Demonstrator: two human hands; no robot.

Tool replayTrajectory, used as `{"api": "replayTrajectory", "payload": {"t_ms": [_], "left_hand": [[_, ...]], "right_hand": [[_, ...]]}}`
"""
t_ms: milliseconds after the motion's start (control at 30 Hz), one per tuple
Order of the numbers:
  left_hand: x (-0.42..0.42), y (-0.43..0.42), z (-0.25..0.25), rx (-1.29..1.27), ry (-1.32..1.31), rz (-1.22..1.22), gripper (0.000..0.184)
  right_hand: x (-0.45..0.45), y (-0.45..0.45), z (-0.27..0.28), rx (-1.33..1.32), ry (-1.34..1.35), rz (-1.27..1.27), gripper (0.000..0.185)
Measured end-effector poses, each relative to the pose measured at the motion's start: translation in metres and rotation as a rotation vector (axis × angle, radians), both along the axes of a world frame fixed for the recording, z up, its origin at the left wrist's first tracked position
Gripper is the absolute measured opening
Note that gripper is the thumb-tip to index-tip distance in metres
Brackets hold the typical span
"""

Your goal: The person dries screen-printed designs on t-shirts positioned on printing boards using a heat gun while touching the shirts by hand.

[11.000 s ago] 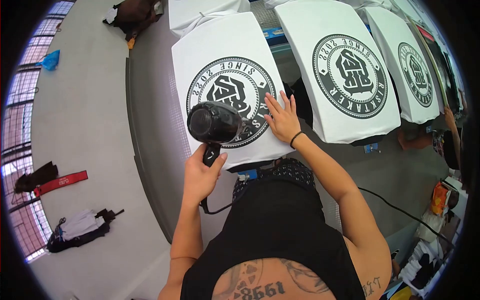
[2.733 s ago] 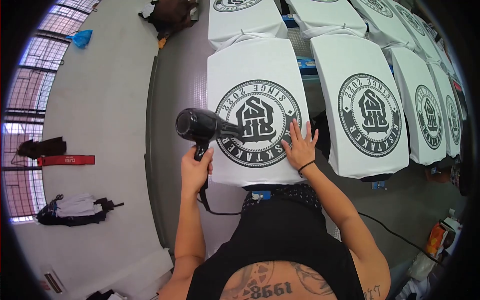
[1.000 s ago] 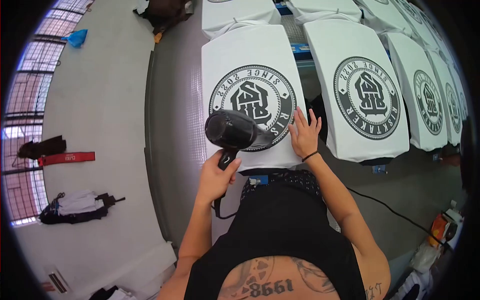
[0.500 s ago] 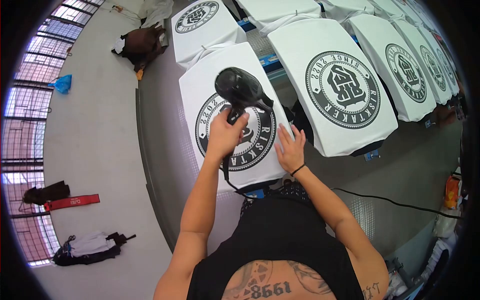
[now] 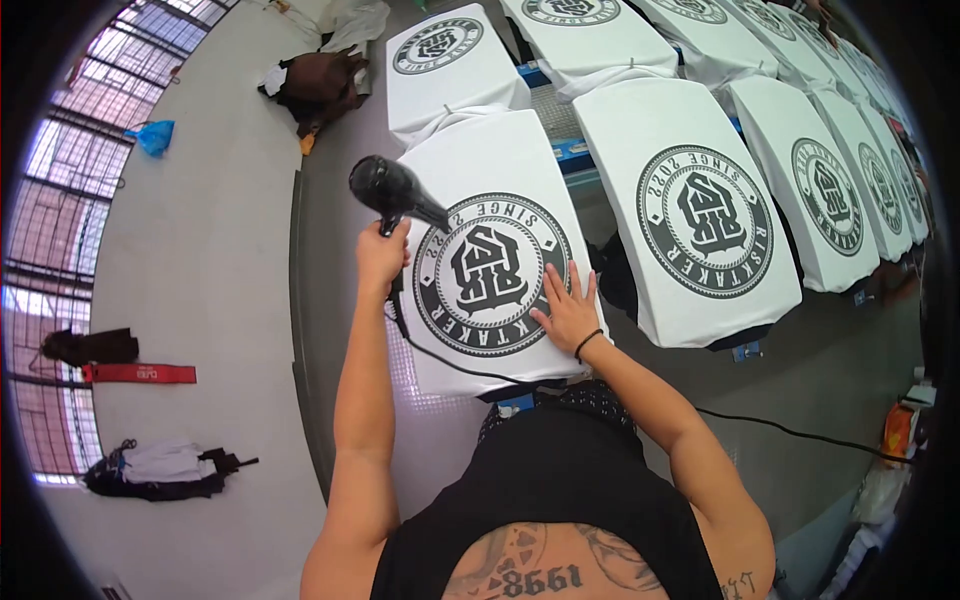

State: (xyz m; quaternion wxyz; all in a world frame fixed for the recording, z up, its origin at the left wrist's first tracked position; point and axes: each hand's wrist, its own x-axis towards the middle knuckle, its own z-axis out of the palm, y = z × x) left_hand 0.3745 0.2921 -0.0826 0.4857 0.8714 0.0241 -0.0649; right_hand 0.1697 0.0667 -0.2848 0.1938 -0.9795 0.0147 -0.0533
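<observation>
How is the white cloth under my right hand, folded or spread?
Spread: the white cloth lies smooth, its round print largely showing.

We see the left hand (image 5: pixel 382 258) gripping a black hair dryer (image 5: pixel 385 187), its nozzle (image 5: pixel 432 212) over the white printed fabric (image 5: pixel 490 155), where the right hand (image 5: pixel 571 313) rests spread; whether the nozzle touches, we cannot tell.

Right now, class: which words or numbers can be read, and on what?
"SINCE 2022": shirt under the right hand, partly behind the dryer; whole on the next shirt.
"RISKTAKER": same shirts, partly hand-covered on the first.
"1998": chest tattoo, upside down.
Too blurred: red strap.
Too small: arm tattoo, farther prints.
</observation>
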Motion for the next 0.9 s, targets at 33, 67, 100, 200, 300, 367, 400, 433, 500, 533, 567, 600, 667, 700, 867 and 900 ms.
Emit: {"api": "replayTrajectory", "payload": {"t_ms": [33, 67, 100, 200, 300, 367, 400, 433, 500, 533, 567, 600, 667, 700, 867, 900], "left_hand": [[-0.007, 0.013, 0.002, 0.03, -0.001, 0.044, 0.03], [-0.016, 0.026, 0.002, 0.03, -0.005, 0.055, 0.03], [-0.026, 0.04, 0.002, 0.051, 0.003, 0.093, 0.03], [-0.068, 0.074, 0.005, 0.07, 0.016, 0.163, 0.029], [-0.117, 0.093, 0.014, 0.043, 0.037, 0.22, 0.028], [-0.152, 0.1, 0.022, 0.023, 0.055, 0.252, 0.028], [-0.168, 0.104, 0.026, -0.008, 0.098, 0.236, 0.027], [-0.183, 0.107, 0.029, -0.04, 0.14, 0.217, 0.026], [-0.21, 0.099, 0.033, -0.08, 0.156, 0.211, 0.023], [-0.22, 0.095, 0.034, -0.079, 0.171, 0.197, 0.023], [-0.228, 0.093, 0.034, -0.08, 0.187, 0.174, 0.023], [-0.234, 0.091, 0.032, -0.116, 0.207, 0.142, 0.022], [-0.243, 0.084, 0.03, -0.167, 0.222, 0.072, 0.021], [-0.246, 0.079, 0.03, -0.201, 0.243, 0.035, 0.021], [-0.256, 0.053, 0.032, -0.31, 0.294, -0.073, 0.022], [-0.258, 0.044, 0.034, -0.34, 0.302, -0.082, 0.022]], "right_hand": [[0.001, -0.001, 0.0, 0.008, -0.01, 0.007, 0.077], [0.006, -0.003, 0.0, 0.001, -0.038, 0.002, 0.076], [0.011, -0.005, 0.0, 0.002, -0.041, 0.011, 0.076], [0.017, -0.009, -0.009, -0.039, -0.065, 0.006, 0.074], [0.013, -0.008, -0.006, -0.031, -0.034, 0.023, 0.074], [0.006, -0.009, -0.007, -0.039, -0.064, 0.047, 0.074], [0.003, -0.009, -0.008, -0.034, -0.054, 0.057, 0.074], [-0.001, -0.009, -0.008, -0.03, -0.045, 0.064, 0.073], [-0.007, -0.008, -0.007, -0.025, -0.043, 0.064, 0.072], [-0.01, -0.008, -0.006, -0.008, -0.059, 0.063, 0.071], [-0.014, -0.01, -0.007, 0.006, -0.075, 0.054, 0.07], [-0.017, -0.011, -0.009, 0.056, -0.084, 0.055, 0.068], [-0.032, -0.012, -0.01, 0.098, -0.182, -0.008, 0.061], [-0.043, -0.014, -0.007, 0.11, -0.203, -0.051, 0.058], [-0.128, -0.021, 0.013, 0.4, -0.355, -0.186, 0.017], [-0.145, -0.024, 0.024, 0.427, -0.31, -0.201, 0.01]]}}
